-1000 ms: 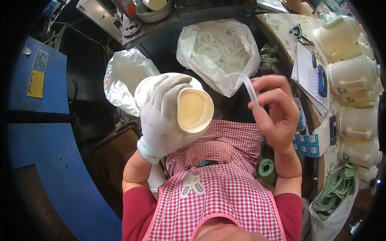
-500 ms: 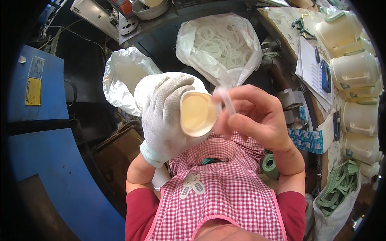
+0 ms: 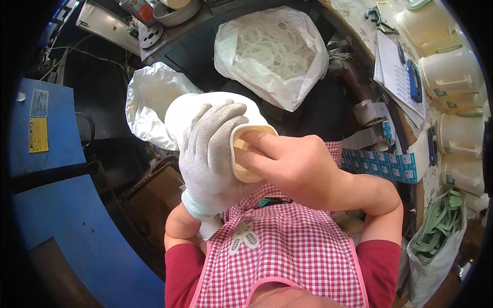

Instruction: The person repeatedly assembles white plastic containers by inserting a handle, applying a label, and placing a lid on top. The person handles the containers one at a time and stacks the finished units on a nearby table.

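My left hand (image 3: pixel 208 154), in a pale grey knit glove, is wrapped round a white plastic container (image 3: pixel 179 114), which lies tilted with its rounded rectangular mouth toward my right. My bare right hand (image 3: pixel 295 161) reaches into that mouth; thumb and fingers are bent together, and their tips are hidden inside. Whatever they hold cannot be seen. Ahead, a white plastic bag (image 3: pixel 223 54) is full of translucent rings (image 3: pixel 277 51). Left of it, beyond the container, another open white bag (image 3: pixel 137 102) stands with its contents unclear.
Cream lidded jugs (image 3: pixel 449 74) line the worn bench at right, beside papers (image 3: pixel 390 74) and a strip of blue labels (image 3: pixel 382 165). Below them stands a bag of green strips (image 3: pixel 436 226). Blue metal panels (image 3: pixel 72 226) flank my left; a metal pan (image 3: pixel 177 13) sits at the back.
My right hand has moved left, from outside the container to inside its mouth. The translucent ring it pinched is now out of sight. My left hand keeps its grip.
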The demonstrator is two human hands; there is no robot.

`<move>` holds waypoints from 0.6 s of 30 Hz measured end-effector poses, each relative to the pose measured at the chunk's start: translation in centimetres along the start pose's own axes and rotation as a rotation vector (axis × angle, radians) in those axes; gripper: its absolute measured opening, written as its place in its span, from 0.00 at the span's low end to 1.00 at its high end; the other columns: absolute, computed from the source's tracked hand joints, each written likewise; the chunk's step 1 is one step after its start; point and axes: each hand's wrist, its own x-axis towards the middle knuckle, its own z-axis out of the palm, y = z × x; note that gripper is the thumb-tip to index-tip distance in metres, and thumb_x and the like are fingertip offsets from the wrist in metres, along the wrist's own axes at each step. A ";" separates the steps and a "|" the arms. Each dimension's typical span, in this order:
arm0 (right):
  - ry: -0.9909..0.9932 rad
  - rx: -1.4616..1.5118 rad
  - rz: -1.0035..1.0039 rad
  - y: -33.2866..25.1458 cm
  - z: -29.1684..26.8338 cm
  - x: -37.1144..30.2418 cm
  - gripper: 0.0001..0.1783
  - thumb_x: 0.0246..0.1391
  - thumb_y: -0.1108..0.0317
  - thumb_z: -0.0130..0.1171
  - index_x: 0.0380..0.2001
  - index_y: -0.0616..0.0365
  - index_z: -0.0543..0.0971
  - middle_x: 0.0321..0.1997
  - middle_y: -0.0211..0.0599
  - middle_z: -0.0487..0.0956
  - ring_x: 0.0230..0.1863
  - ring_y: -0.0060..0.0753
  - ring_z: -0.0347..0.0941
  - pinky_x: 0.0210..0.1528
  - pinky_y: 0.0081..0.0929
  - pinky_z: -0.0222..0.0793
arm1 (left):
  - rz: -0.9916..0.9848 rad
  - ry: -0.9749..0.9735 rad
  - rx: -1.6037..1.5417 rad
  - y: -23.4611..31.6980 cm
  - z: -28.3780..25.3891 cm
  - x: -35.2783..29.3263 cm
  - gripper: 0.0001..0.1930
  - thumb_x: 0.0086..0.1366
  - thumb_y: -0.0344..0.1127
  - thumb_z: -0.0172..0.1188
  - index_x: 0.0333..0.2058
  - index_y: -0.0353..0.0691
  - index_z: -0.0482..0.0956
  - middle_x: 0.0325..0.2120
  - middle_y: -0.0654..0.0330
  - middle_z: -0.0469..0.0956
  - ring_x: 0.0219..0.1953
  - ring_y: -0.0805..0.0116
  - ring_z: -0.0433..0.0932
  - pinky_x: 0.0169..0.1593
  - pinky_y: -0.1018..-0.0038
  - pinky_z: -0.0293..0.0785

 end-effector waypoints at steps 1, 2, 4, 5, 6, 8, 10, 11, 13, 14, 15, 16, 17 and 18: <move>0.058 -0.024 -0.043 -0.1 0.1 0.1 0.19 0.47 0.72 0.66 0.46 0.55 0.83 0.43 0.37 0.82 0.35 0.40 0.84 0.31 0.35 0.80 | -0.004 0.003 -0.002 0.0 0.1 0.0 0.41 0.44 0.44 0.82 0.58 0.38 0.75 0.57 0.52 0.79 0.60 0.48 0.78 0.66 0.50 0.72; 0.097 -0.038 -0.078 -0.1 0.2 0.3 0.18 0.48 0.71 0.66 0.45 0.54 0.82 0.37 0.33 0.81 0.33 0.36 0.84 0.28 0.36 0.79 | -0.009 0.005 -0.004 0.0 0.0 -0.1 0.41 0.44 0.44 0.82 0.57 0.38 0.75 0.57 0.52 0.79 0.60 0.48 0.78 0.65 0.49 0.72; 0.067 -0.048 -0.096 0.1 0.0 0.5 0.13 0.46 0.70 0.66 0.39 0.54 0.83 0.34 0.32 0.82 0.32 0.37 0.84 0.26 0.36 0.78 | 0.021 0.029 0.027 0.0 0.1 -0.3 0.41 0.45 0.44 0.82 0.57 0.38 0.75 0.57 0.51 0.79 0.59 0.48 0.79 0.65 0.49 0.72; 0.068 -0.054 -0.085 0.2 -0.2 0.5 0.11 0.45 0.70 0.67 0.36 0.54 0.83 0.32 0.32 0.82 0.31 0.38 0.84 0.26 0.35 0.78 | 0.012 0.013 0.031 0.1 0.3 -0.4 0.40 0.45 0.44 0.81 0.56 0.37 0.75 0.56 0.51 0.79 0.59 0.47 0.79 0.65 0.48 0.72; -0.018 -0.069 -0.117 0.4 -0.5 0.4 0.09 0.44 0.70 0.67 0.32 0.54 0.83 0.30 0.32 0.82 0.30 0.38 0.84 0.26 0.35 0.77 | 0.031 -0.006 0.032 0.2 0.4 -0.4 0.39 0.47 0.45 0.80 0.56 0.36 0.75 0.56 0.50 0.79 0.58 0.46 0.79 0.64 0.48 0.72; -0.137 -0.097 -0.149 0.9 -0.9 0.3 0.05 0.41 0.71 0.67 0.25 0.54 0.82 0.26 0.33 0.82 0.29 0.40 0.84 0.26 0.35 0.77 | 0.098 -0.009 0.064 0.4 1.0 -0.3 0.38 0.48 0.46 0.78 0.55 0.36 0.74 0.56 0.49 0.79 0.57 0.45 0.80 0.64 0.47 0.72; -0.189 -0.022 -0.208 1.6 -1.5 -0.3 0.05 0.38 0.73 0.69 0.20 0.56 0.81 0.22 0.39 0.82 0.29 0.45 0.84 0.27 0.36 0.77 | 0.079 -0.019 0.023 1.0 1.2 -0.1 0.36 0.50 0.48 0.78 0.54 0.37 0.75 0.54 0.49 0.80 0.58 0.42 0.79 0.64 0.47 0.72; -0.296 -0.035 -0.168 1.4 -1.6 -0.8 0.05 0.40 0.73 0.69 0.23 0.58 0.81 0.23 0.39 0.82 0.29 0.45 0.85 0.28 0.36 0.78 | 0.086 -0.012 0.020 1.2 1.3 0.1 0.36 0.50 0.47 0.78 0.54 0.37 0.75 0.54 0.49 0.80 0.58 0.42 0.79 0.65 0.47 0.71; -0.318 -0.067 -0.159 1.3 -1.6 -1.6 0.06 0.43 0.73 0.69 0.27 0.60 0.82 0.25 0.40 0.84 0.30 0.45 0.85 0.31 0.35 0.79 | 0.073 -0.016 0.021 1.6 1.5 0.3 0.36 0.51 0.46 0.78 0.55 0.37 0.74 0.54 0.49 0.80 0.58 0.42 0.79 0.67 0.47 0.70; -0.291 -0.089 -0.158 1.0 -1.5 -2.0 0.07 0.45 0.72 0.69 0.30 0.60 0.82 0.26 0.40 0.84 0.31 0.45 0.85 0.32 0.35 0.80 | 0.080 -0.026 0.028 1.6 1.5 0.4 0.36 0.50 0.46 0.78 0.55 0.37 0.74 0.55 0.49 0.80 0.58 0.42 0.78 0.67 0.47 0.69; -0.240 -0.071 -0.207 1.0 -1.5 -2.3 0.09 0.46 0.72 0.69 0.32 0.61 0.82 0.27 0.41 0.85 0.32 0.45 0.85 0.33 0.35 0.81 | 0.086 -0.036 0.041 1.6 1.7 0.5 0.36 0.50 0.47 0.78 0.55 0.37 0.74 0.55 0.49 0.79 0.59 0.42 0.78 0.67 0.48 0.69; -0.235 -0.107 -0.161 0.9 -1.3 -2.5 0.09 0.47 0.72 0.68 0.33 0.61 0.82 0.28 0.40 0.85 0.33 0.44 0.85 0.34 0.36 0.81 | 0.103 -0.044 0.066 1.5 1.8 0.6 0.37 0.50 0.47 0.78 0.55 0.37 0.74 0.55 0.49 0.79 0.59 0.42 0.78 0.67 0.48 0.69; -0.206 -0.101 -0.163 0.9 -1.3 -2.7 0.10 0.48 0.72 0.68 0.35 0.61 0.81 0.29 0.40 0.85 0.34 0.43 0.86 0.34 0.36 0.81 | 0.103 -0.062 0.100 1.4 1.9 0.6 0.37 0.49 0.46 0.79 0.56 0.37 0.75 0.56 0.48 0.79 0.59 0.42 0.78 0.67 0.49 0.69; -0.228 -0.091 -0.158 1.1 -1.1 -2.8 0.10 0.49 0.72 0.67 0.36 0.60 0.81 0.30 0.39 0.85 0.35 0.42 0.86 0.35 0.36 0.81 | 0.098 -0.045 0.068 1.3 2.1 0.6 0.37 0.49 0.46 0.79 0.56 0.37 0.75 0.56 0.49 0.79 0.59 0.43 0.78 0.67 0.49 0.70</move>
